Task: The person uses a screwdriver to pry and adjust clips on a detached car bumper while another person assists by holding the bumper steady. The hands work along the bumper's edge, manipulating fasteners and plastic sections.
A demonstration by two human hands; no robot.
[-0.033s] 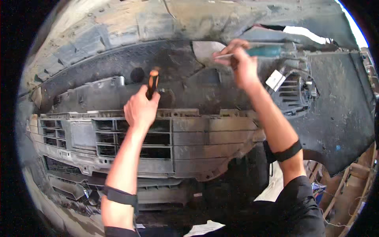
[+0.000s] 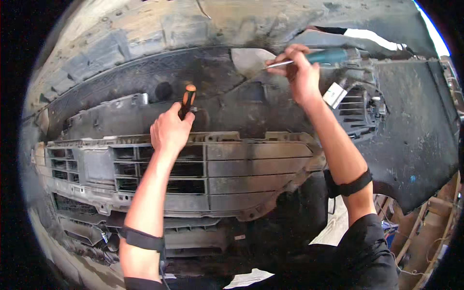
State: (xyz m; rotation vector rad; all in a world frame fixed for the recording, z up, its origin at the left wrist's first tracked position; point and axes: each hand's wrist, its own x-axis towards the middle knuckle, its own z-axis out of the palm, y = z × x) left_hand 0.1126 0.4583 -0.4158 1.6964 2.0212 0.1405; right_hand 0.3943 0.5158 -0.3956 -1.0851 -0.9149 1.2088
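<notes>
My left hand (image 2: 170,128) is closed round an orange-and-black tool handle (image 2: 190,93), whose rounded end points up and away; its working end is hidden. Beneath that hand lies the slatted grille (image 2: 224,166) of a large, dirty dark plastic car bumper (image 2: 295,113). Farther right and higher, my right hand (image 2: 303,79) grips a tool with a slender metal shaft and a teal handle (image 2: 327,56). Its shaft points left, past my fingertips, toward a pale patch (image 2: 251,63) on the bumper. I cannot tell whether the tip touches the surface.
Right of my right forearm is a finned black part with a white label (image 2: 334,95) and wires. A long opening (image 2: 377,39) cuts the far right edge of the bumper. Wooden slats and thin cables (image 2: 425,229) lie at the lower right.
My right hand has shifted slightly right with the teal-handled tool, and its blur is gone. My left hand keeps its grip on the orange-and-black handle.
</notes>
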